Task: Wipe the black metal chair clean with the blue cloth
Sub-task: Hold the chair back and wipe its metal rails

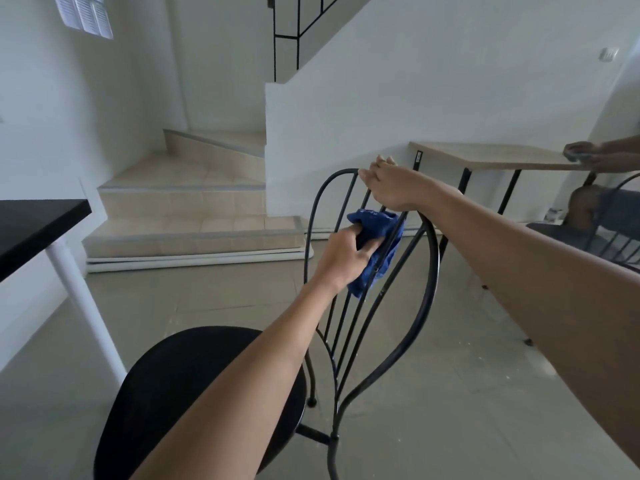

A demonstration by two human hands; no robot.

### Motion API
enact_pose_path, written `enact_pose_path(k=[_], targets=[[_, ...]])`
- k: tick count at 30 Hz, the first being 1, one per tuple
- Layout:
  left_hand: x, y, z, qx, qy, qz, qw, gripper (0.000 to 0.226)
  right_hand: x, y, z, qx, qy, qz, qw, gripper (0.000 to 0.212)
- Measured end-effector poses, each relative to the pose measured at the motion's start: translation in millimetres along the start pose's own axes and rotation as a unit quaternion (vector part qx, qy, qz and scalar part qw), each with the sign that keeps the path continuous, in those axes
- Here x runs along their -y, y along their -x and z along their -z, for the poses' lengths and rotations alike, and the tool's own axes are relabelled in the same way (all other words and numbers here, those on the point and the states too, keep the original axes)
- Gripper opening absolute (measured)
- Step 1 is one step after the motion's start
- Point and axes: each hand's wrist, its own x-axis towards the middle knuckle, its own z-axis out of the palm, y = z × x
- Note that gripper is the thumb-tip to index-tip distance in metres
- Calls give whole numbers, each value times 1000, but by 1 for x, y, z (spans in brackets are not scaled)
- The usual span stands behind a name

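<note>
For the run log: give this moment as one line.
left hand: grips cloth on backrest bars | right hand: holds chair top rail | phase: wiping backrest

There are two black chairs: one close up (429,258) and one at the far right (620,188). There is one blue cloth (377,230). There are two tables: a black one (31,226) and a light wood one (485,155). Two arms reach out, with a left hand (343,258) and a right hand (391,185). Another person's hands (588,155) show at the right edge.
</note>
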Motion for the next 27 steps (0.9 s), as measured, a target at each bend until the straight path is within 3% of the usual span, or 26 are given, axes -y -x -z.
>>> enact_pose_path(k=[4, 9, 12, 18, 22, 27], targets=[[36, 30, -12, 10, 28, 33, 999, 18, 0, 6, 1, -3, 16, 3, 1000, 52], [129, 99, -41, 91, -29, 145, 985, 23, 0, 6, 2, -13, 16, 3, 1000, 50], [155, 116, -55, 92, -33, 163, 982, 23, -3, -1, -2, -8, 19, 9, 1000, 51], [158, 109, -54, 98, -57, 171, 979, 21, 0, 1, 2, -15, 10, 0, 1000, 51], [144, 104, -52, 55, -42, 169, 983, 18, 3, 9, 3, -13, 0, -5, 1000, 49], [93, 76, -29, -13, 18, 85, 996, 19, 5, 13, 6, -14, -16, -5, 1000, 49]])
